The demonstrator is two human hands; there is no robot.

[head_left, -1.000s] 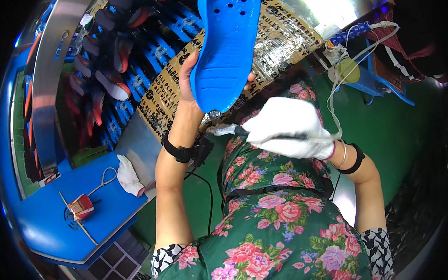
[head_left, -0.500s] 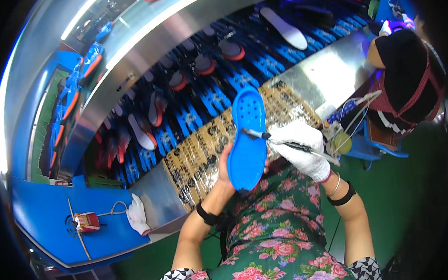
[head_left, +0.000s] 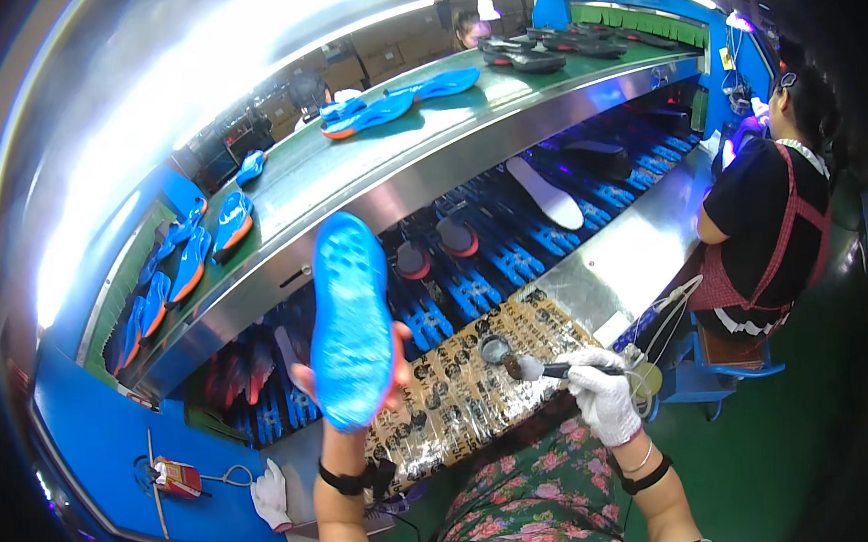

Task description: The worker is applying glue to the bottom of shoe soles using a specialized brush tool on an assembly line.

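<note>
My bare left hand [head_left: 399, 370] is raised and wrapped round the edges of a blue shoe sole [head_left: 351, 317], slightly blurred and held nearly upright in front of the conveyor's metal edge. In a white knit glove, my right hand [head_left: 603, 399] grips a black-handled brush [head_left: 573, 369]. The brush's bristles point left, right beside a small round cup [head_left: 494, 348]; whether they touch it I cannot tell. That cup stands on a work ledge covered with brown printed tape [head_left: 443, 404].
Blue soles [head_left: 371, 115] and dark soles [head_left: 522, 58] lie on the green conveyor belt [head_left: 288, 195]. Underneath, a shelf holds several blue pieces and a pale insole [head_left: 544, 193]. A white glove [head_left: 270, 495] and red box [head_left: 178, 479] are at left. A co-worker [head_left: 757, 212] sits at right.
My left hand has carried the sole left and up, away from the brush. My right hand has moved down, bringing the brush beside the cup. The view now takes in the upper belt.
</note>
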